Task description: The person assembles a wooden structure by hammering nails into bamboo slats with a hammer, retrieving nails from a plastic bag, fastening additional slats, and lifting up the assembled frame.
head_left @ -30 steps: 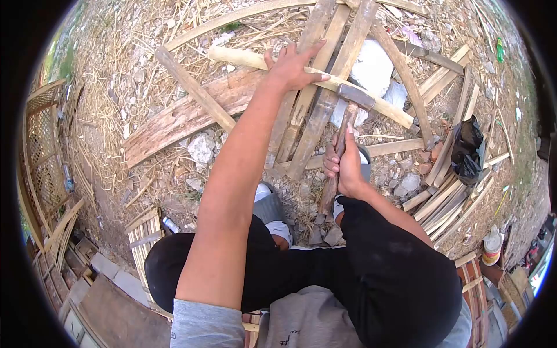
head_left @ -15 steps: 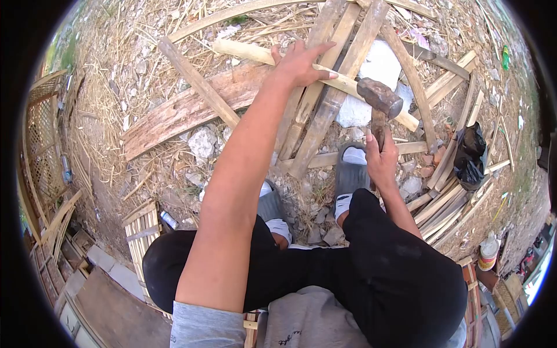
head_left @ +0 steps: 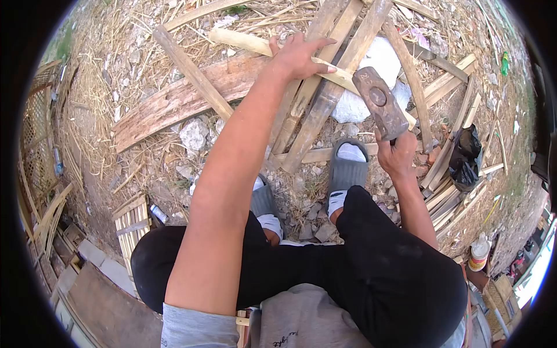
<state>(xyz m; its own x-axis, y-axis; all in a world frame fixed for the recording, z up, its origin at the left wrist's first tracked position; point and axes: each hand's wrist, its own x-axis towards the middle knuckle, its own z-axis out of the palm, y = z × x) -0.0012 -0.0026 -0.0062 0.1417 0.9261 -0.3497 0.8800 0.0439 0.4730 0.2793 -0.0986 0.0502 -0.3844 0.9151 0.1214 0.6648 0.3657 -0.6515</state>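
Observation:
My left hand lies over a pale wooden strip, steadying it with the thumb on the near side and fingers across the far side. Beneath the strip, several weathered wooden slats cross the ground. My right hand is closed round the handle of a sledgehammer, mostly hidden behind its head. The rusty hammer head is raised in front of the strip's right part, its face tilted toward me. I cannot tell whether it touches the wood. A whitish block sits behind the hammer head.
A rotten plank lies left under another slat. Grey slippers are on my feet among stones. To the right are a black plastic bag, stacked sticks and a labelled plastic container. Dry straw and rubble cover the ground.
The hammer has lifted and turned so that its flat side shows larger. My right hand has shifted right. My left hand stays on the strip, and the view has moved slightly.

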